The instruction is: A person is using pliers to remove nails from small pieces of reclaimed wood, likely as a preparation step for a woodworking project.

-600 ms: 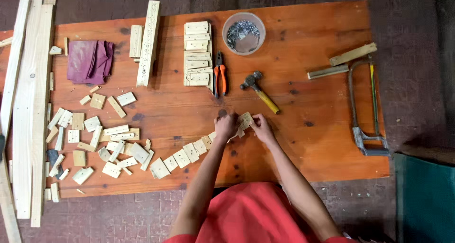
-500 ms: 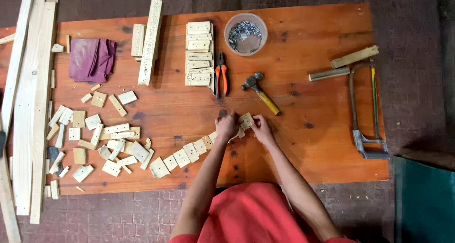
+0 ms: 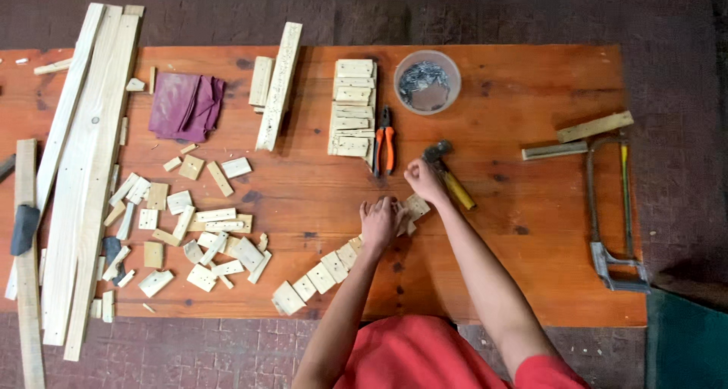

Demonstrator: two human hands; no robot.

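wood blocks [image 3: 413,207], small pale offcuts, sit near the middle of the frame on the orange table [image 3: 531,283], at the upper end of a slanting row of blocks [image 3: 318,277] that runs down toward the lower centre. left hand [image 3: 379,221] lies flat over them, fingers spread and pressing down rather than curled round anything. right hand [image 3: 423,180] is just above, at the head end of the hammer [image 3: 449,175]; its fingers look bent over the hammer, but whether they actually clasp it cannot be told from this height.

the blocks look light, stiff and dry, with sawn faces that should give good friction; they are likely to skid or tip if knocked, so a flat palm on top or a pinch on the two long sides seems the safe hold. thin pieces may split near an end. the hammer is the heavy item, its weight in the dark head; its yellow handle, pointing lower right, is the natural place to take it.

pliers [image 3: 384,142] with orange grips lie just left of the hammer, a bowl of nails [image 3: 429,82] above, a stack of slats [image 3: 353,108] beside it. loose offcuts [image 3: 189,230] spread at left, long boards [image 3: 83,169] at far left, a hacksaw [image 3: 618,214] at far right.
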